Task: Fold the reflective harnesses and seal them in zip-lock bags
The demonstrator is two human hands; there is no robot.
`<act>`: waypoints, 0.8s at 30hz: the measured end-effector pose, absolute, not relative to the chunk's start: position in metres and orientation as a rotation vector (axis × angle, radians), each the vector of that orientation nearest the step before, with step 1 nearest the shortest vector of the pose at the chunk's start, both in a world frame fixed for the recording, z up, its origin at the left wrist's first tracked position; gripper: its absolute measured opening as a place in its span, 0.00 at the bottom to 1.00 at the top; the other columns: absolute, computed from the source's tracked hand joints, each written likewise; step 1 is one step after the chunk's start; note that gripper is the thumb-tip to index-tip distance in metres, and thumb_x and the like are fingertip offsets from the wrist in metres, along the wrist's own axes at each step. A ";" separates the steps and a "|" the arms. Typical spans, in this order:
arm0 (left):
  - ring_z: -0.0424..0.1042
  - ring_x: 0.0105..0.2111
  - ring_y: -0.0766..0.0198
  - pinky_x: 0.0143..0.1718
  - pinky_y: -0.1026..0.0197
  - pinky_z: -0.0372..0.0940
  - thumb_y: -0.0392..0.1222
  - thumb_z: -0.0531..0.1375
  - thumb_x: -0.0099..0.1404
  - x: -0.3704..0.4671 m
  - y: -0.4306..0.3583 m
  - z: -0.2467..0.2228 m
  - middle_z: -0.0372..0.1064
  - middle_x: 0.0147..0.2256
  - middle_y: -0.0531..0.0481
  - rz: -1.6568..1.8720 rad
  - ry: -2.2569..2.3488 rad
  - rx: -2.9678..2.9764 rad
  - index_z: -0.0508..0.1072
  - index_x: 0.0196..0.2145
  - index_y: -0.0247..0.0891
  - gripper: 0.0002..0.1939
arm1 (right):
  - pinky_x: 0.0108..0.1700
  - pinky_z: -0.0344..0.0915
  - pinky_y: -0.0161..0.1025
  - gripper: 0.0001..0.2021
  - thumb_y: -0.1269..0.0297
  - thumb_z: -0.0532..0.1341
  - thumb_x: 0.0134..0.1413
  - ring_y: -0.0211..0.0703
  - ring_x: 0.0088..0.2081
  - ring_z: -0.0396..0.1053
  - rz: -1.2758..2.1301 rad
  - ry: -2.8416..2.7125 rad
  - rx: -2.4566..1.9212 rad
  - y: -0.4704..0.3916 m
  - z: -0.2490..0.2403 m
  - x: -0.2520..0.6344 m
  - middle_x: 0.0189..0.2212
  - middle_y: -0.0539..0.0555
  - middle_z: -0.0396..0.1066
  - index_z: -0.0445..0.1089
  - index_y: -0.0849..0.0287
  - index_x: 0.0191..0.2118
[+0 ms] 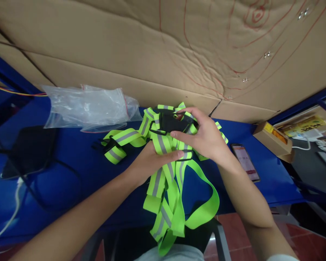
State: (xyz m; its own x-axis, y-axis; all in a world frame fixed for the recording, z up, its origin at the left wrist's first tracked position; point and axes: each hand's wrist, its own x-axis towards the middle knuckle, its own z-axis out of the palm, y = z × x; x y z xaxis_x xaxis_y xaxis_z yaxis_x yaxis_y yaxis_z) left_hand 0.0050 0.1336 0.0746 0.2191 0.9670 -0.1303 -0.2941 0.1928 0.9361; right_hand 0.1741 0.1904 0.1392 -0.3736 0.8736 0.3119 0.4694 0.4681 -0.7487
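A neon-yellow reflective harness [163, 143] with grey stripes is bunched above the blue table, its straps hanging over the front edge. My left hand [154, 159] grips the straps from below, its thumb lying by a black strap buckle [185, 155]. Higher up, my right hand [203, 132] pinches the harness around a black panel [172, 122], with thumb in front and fingers behind the top. One strap end with a black clip [108, 144] trails to the left. The fingers of my left hand are mostly hidden under the straps.
Clear plastic bags [92, 108] lie at the back left, near a black tablet-like device [29, 152] with cables. On the right are a phone [245, 162] and a small cardboard box [273, 141]. Behind rises a cardboard wall [111, 47] with red lines.
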 end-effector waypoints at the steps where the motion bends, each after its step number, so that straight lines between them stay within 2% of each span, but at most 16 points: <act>1: 0.77 0.58 0.46 0.62 0.49 0.69 0.48 0.78 0.54 0.006 0.133 0.073 0.81 0.55 0.48 1.084 0.906 0.972 0.82 0.53 0.44 0.29 | 0.55 0.71 0.47 0.20 0.63 0.73 0.52 0.52 0.51 0.77 0.683 -2.032 -1.098 0.187 0.139 0.172 0.48 0.52 0.79 0.71 0.53 0.51; 4: 0.77 0.58 0.46 0.61 0.48 0.70 0.47 0.79 0.52 0.011 0.131 0.067 0.81 0.55 0.47 1.076 0.875 0.967 0.82 0.52 0.43 0.29 | 0.56 0.70 0.46 0.20 0.68 0.71 0.54 0.51 0.53 0.76 0.602 -2.122 -1.010 0.179 0.140 0.166 0.51 0.54 0.78 0.71 0.54 0.52; 9: 0.82 0.51 0.46 0.55 0.48 0.75 0.48 0.77 0.57 0.012 0.127 0.066 0.83 0.48 0.43 0.912 0.739 0.814 0.83 0.46 0.38 0.21 | 0.55 0.71 0.45 0.20 0.67 0.72 0.53 0.50 0.51 0.77 0.683 -2.168 -0.943 0.184 0.143 0.174 0.49 0.52 0.78 0.72 0.55 0.52; 11: 0.83 0.47 0.47 0.52 0.49 0.76 0.48 0.76 0.58 0.008 0.127 0.070 0.84 0.45 0.42 0.840 0.684 0.780 0.83 0.47 0.37 0.22 | 0.57 0.71 0.46 0.20 0.66 0.73 0.54 0.50 0.51 0.77 0.781 -2.146 -0.873 0.190 0.147 0.183 0.48 0.52 0.79 0.73 0.55 0.52; 14: 0.84 0.46 0.47 0.50 0.48 0.77 0.47 0.75 0.61 0.003 0.127 0.074 0.83 0.48 0.40 0.798 0.625 0.773 0.81 0.50 0.36 0.22 | 0.58 0.72 0.46 0.19 0.65 0.74 0.55 0.49 0.52 0.77 0.906 -2.127 -0.776 0.195 0.155 0.196 0.48 0.52 0.79 0.74 0.55 0.51; 17: 0.84 0.48 0.46 0.51 0.45 0.76 0.43 0.72 0.65 0.001 0.127 0.070 0.81 0.53 0.39 0.700 0.506 0.788 0.80 0.54 0.39 0.21 | 0.58 0.73 0.47 0.19 0.65 0.74 0.55 0.49 0.52 0.78 0.952 -2.128 -0.765 0.195 0.162 0.203 0.48 0.52 0.79 0.75 0.55 0.51; 20: 0.81 0.53 0.47 0.58 0.46 0.73 0.41 0.71 0.65 -0.002 0.129 0.067 0.81 0.54 0.40 0.633 0.467 0.892 0.78 0.56 0.39 0.22 | 0.57 0.76 0.48 0.19 0.64 0.75 0.54 0.50 0.52 0.78 1.018 -2.097 -0.770 0.192 0.168 0.207 0.48 0.52 0.80 0.76 0.55 0.51; 22: 0.78 0.58 0.47 0.61 0.48 0.70 0.41 0.74 0.61 -0.008 0.133 0.068 0.80 0.56 0.42 0.587 0.501 1.028 0.78 0.57 0.40 0.26 | 0.55 0.77 0.47 0.19 0.64 0.75 0.54 0.49 0.51 0.79 1.062 -2.084 -0.765 0.190 0.172 0.209 0.47 0.52 0.80 0.76 0.55 0.50; 24: 0.75 0.61 0.45 0.62 0.48 0.69 0.42 0.78 0.55 -0.018 0.139 0.072 0.78 0.58 0.43 0.539 0.508 1.143 0.77 0.60 0.41 0.35 | 0.54 0.78 0.46 0.19 0.63 0.76 0.54 0.49 0.50 0.79 1.076 -2.081 -0.762 0.187 0.177 0.211 0.47 0.52 0.81 0.76 0.55 0.51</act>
